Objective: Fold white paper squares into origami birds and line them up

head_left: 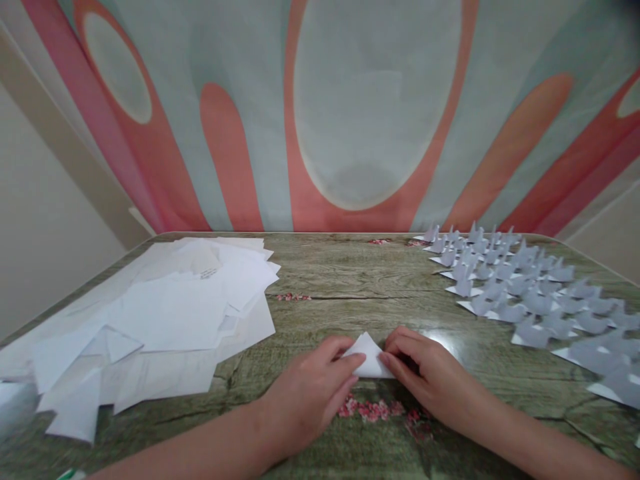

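Between my two hands is a small folded white paper point(367, 357), shaped like a triangle with its point away from me. My left hand point(315, 380) pinches its left side, thumb and fingers closed on the paper. On the other side my right hand point(417, 367) grips the right corner between thumb and curled fingers. The paper is low over the wood-patterned table point(345, 313), close to a printed band of pink blossoms. Part of the paper's edges is hidden under my fingertips.
A loose, overlapping pile of white paper sheets point(170, 310) covers the table's left side, with folded scraps point(77, 407) at its near end. Rows of folded white paper figures point(535, 293) stand along the right. Behind the table rises a patterned wall covering point(375, 113).
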`<state>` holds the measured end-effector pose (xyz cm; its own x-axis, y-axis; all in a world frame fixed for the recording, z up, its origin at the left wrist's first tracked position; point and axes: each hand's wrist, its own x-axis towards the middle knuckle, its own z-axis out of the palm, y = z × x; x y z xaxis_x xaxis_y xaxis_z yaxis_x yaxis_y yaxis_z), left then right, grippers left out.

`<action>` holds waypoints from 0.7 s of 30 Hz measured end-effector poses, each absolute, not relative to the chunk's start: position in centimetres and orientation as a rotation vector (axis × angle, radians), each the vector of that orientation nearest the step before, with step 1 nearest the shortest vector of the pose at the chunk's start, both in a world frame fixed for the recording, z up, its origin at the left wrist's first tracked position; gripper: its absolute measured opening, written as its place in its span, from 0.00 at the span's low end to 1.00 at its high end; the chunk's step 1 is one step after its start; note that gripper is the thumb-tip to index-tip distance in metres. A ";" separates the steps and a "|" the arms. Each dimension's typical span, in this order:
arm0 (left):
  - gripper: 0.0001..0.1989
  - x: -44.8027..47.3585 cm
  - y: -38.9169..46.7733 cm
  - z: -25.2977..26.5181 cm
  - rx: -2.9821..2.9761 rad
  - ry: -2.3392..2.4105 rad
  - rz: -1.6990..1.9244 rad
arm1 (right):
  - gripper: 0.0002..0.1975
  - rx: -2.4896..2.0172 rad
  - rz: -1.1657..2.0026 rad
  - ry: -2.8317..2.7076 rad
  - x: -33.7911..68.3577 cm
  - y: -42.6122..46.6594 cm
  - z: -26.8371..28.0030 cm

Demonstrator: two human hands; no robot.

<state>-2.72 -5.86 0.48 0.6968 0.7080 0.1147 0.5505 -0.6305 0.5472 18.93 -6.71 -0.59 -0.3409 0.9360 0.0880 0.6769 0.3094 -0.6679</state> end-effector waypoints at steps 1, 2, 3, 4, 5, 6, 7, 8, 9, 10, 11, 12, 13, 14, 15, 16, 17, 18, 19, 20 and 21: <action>0.18 -2.7 -5.9 0.4 2.456 0.980 0.425 | 0.11 -1.437 0.738 -2.113 18.9 -6.6 -0.6; 0.18 -2.8 -6.0 0.4 2.487 0.990 0.421 | 0.10 -1.443 0.741 -2.112 19.0 -6.6 -0.7; 0.18 -2.8 -6.0 0.3 2.519 1.000 0.424 | 0.10 -1.446 0.744 -2.113 18.9 -6.5 -0.7; 0.18 -2.8 -6.0 0.3 2.551 1.007 0.434 | 0.10 -1.450 0.745 -2.113 18.9 -6.4 -0.7; 0.17 -2.8 -6.0 0.2 2.584 1.007 0.442 | 0.10 -1.454 0.740 -2.112 18.9 -6.3 -0.7; 0.16 -2.9 -5.9 0.1 2.618 0.996 0.448 | 0.10 -1.461 0.729 -2.112 18.9 -6.3 -0.8; 0.16 -2.9 -5.9 0.1 2.650 0.977 0.449 | 0.10 -1.470 0.715 -2.113 18.8 -6.2 -0.8; 0.15 -2.9 -5.8 0.0 2.679 0.954 0.445 | 0.10 -1.478 0.700 -2.112 18.8 -6.2 -0.7; 0.15 -2.9 -5.7 -0.1 2.705 0.932 0.438 | 0.10 -1.484 0.686 -2.110 18.8 -6.1 -0.7; 0.15 -3.0 -5.7 -0.2 2.729 0.911 0.427 | 0.10 -1.488 0.680 -2.109 18.7 -6.1 -0.8; 0.15 -3.0 -5.7 -0.3 2.752 0.896 0.411 | 0.10 -1.490 0.677 -2.108 18.7 -6.1 -0.8; 0.15 -3.0 -5.7 -0.4 2.778 0.887 0.395 | 0.09 -1.490 0.678 -2.106 18.7 -6.1 -0.7; 0.15 -3.0 -5.8 -0.4 2.807 0.881 0.378 | 0.09 -1.490 0.679 -2.103 18.7 -6.2 -0.7; 0.15 -3.0 -5.8 -0.5 2.837 0.870 0.368 | 0.09 -1.491 0.678 -2.099 18.7 -6.2 -0.7; 0.15 -3.0 -5.8 -0.4 2.866 0.857 0.369 | 0.08 -1.493 0.678 -2.097 18.7 -6.2 -0.7; 0.14 -3.0 -5.9 -0.4 2.894 0.844 0.381 | 0.08 -1.497 0.676 -2.093 18.6 -6.2 -0.7; 0.14 -3.0 -5.9 -0.4 2.922 0.832 0.410 | 0.08 -1.501 0.673 -2.090 18.6 -6.3 -0.7; 0.14 -3.0 -5.9 -0.4 2.953 0.822 0.446 | 0.08 -1.504 0.671 -2.089 18.6 -6.3 -0.7; 0.13 -3.0 -5.9 -0.4 2.985 0.813 0.486 | 0.08 -1.509 0.669 -2.089 18.5 -6.3 -0.8; 0.13 -2.9 -5.9 -0.5 3.017 0.808 0.522 | 0.08 -1.513 0.666 -2.088 18.5 -6.3 -0.8; 0.13 -2.9 -5.9 -0.5 3.050 0.805 0.550 | 0.08 -1.515 0.665 -2.087 18.5 -6.3 -0.8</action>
